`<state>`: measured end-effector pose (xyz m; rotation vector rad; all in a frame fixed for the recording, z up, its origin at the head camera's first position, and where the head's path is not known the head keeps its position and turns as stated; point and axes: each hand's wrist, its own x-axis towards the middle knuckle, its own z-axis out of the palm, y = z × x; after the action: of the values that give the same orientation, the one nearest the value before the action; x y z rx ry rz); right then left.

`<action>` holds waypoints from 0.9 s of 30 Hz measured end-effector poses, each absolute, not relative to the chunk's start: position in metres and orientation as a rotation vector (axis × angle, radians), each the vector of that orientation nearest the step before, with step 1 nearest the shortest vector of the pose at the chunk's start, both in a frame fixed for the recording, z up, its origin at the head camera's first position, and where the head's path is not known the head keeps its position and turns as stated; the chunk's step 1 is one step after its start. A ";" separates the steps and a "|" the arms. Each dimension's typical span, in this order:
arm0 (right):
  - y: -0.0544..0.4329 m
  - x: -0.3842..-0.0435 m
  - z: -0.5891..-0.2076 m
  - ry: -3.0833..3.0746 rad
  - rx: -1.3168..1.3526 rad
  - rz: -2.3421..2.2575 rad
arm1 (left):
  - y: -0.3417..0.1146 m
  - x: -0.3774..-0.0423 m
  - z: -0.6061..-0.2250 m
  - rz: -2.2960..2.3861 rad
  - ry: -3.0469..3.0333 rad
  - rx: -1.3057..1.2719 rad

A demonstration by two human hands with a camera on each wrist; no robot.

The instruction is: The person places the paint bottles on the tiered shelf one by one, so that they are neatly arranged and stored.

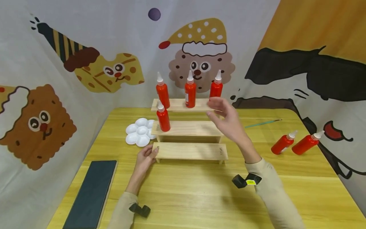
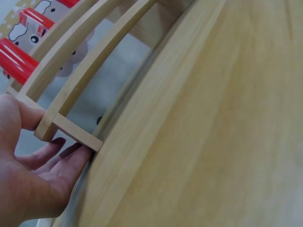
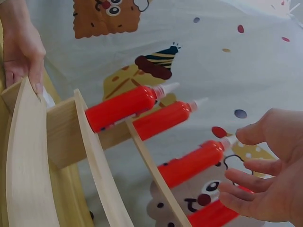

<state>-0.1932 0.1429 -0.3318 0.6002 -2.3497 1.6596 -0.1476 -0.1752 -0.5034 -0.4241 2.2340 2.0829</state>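
A three-step wooden rack point(image 1: 190, 151) stands on the table. My left hand point(image 1: 144, 158) holds the left end of its lowest step, thumb on top and the other fingers below, as the left wrist view shows. On the top step are three red squeeze bottles with white nozzle caps: a left one point(image 1: 163, 93), a middle one point(image 1: 190, 94) and a right one point(image 1: 216, 89). Another red bottle point(image 1: 163, 120) stands at the left of the middle step. My right hand point(image 1: 227, 121), fingers spread and holding nothing, is near the right top bottle and partly hides it in the head view.
Two more red bottles, one point(image 1: 282, 144) beside the other point(image 1: 305, 145), are at the table's right. A teal paintbrush point(image 1: 263, 123) lies behind them. Left of the rack is a white flower-shaped palette point(image 1: 137, 138); a dark flat board point(image 1: 91, 194) lies at front left. A printed cloth point(image 1: 114, 28) hangs behind.
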 end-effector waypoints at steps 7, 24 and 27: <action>0.163 -0.178 -0.332 -2.288 0.454 1.647 | -0.176 -0.147 -0.502 2.086 2.209 -0.429; 0.222 -0.151 -0.333 -2.178 0.034 1.500 | -0.176 -0.149 -0.506 2.094 2.201 -0.443; 0.234 -0.148 -0.334 -2.173 -0.048 1.495 | -0.176 -0.150 -0.505 2.092 2.200 -0.439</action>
<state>-0.1483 0.2340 -0.3343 -0.0485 -2.1726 1.4948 -0.1500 -0.1756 -0.5054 -0.4394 2.2000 2.0915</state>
